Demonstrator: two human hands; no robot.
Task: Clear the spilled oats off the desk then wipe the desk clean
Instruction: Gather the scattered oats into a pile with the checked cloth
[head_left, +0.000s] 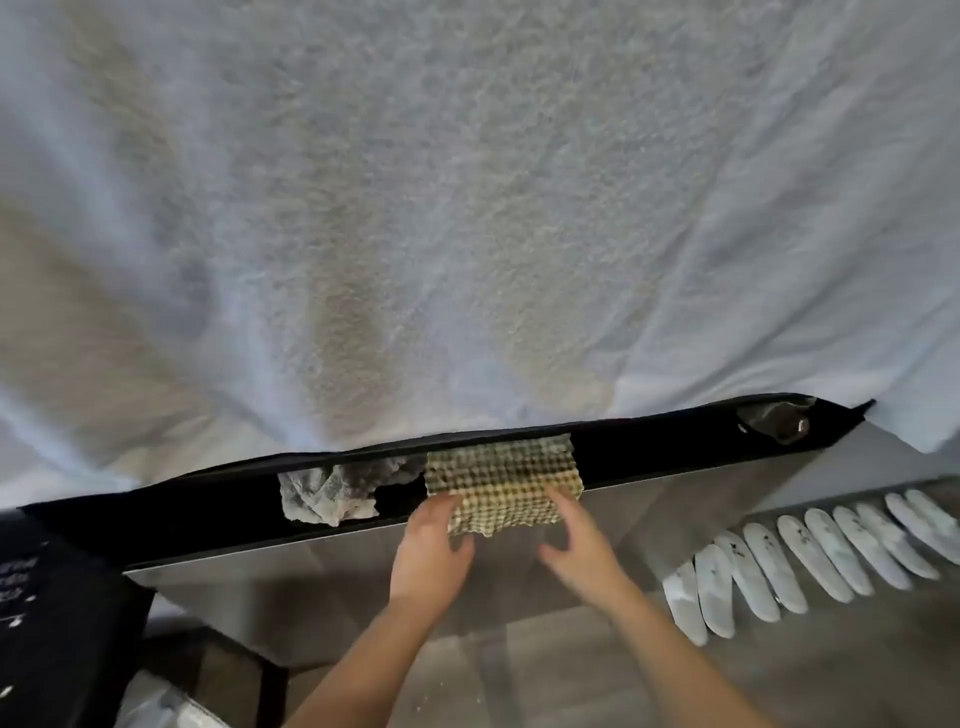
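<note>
The black desk (649, 447) is seen from close above, as a narrow dark strip with a grey front panel below it. A yellow-green checkered cloth (501, 480) lies flat on the desk and hangs over its near edge. My left hand (431, 545) pinches the cloth's near left corner between curled fingers and thumb. My right hand (576, 540) rests straight fingers on the cloth's near right edge. A crumpled white paper towel (327, 496) lies on the desk just left of the cloth. No oats can be made out on the desk.
A white sheet (467, 208) hangs behind the desk and fills the upper view. A small dark and clear object (779, 422) sits at the desk's far right end. White ribbed slats (810, 551) lie at the lower right, a black item (57, 597) at the left, wooden floor (519, 686) below.
</note>
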